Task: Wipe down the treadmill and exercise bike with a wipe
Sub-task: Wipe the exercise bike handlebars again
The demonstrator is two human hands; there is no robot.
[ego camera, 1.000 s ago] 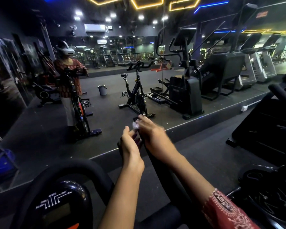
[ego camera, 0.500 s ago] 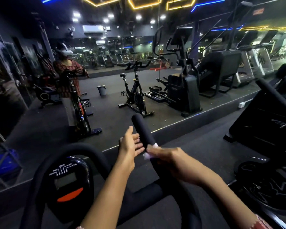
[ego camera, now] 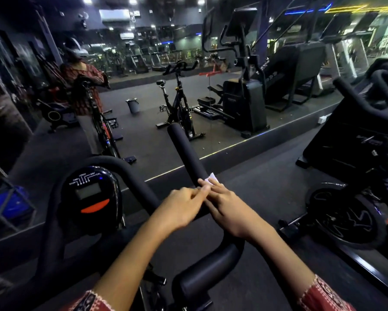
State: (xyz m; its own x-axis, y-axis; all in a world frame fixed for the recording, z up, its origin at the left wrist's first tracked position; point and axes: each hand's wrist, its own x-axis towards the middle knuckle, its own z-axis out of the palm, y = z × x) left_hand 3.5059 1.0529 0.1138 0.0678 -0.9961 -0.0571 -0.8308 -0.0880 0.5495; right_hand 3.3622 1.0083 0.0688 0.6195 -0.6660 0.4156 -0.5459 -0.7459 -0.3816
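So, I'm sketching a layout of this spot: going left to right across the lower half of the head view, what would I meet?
Bike console → left hand → right hand, with the wipe at its fingertips → neighbouring bike's flywheel.

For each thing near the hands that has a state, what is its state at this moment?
wipe: pressed on the handlebar, one corner sticking out past the fingertips.
handlebar: upper foam part bare, lower part covered by both hands.
right hand: holds the wipe against the handlebar.
left hand: reaches to the right hand's fingers; blurred, grip unclear.
console screen: shows no digits.
bucket: upright, seen in the mirror.
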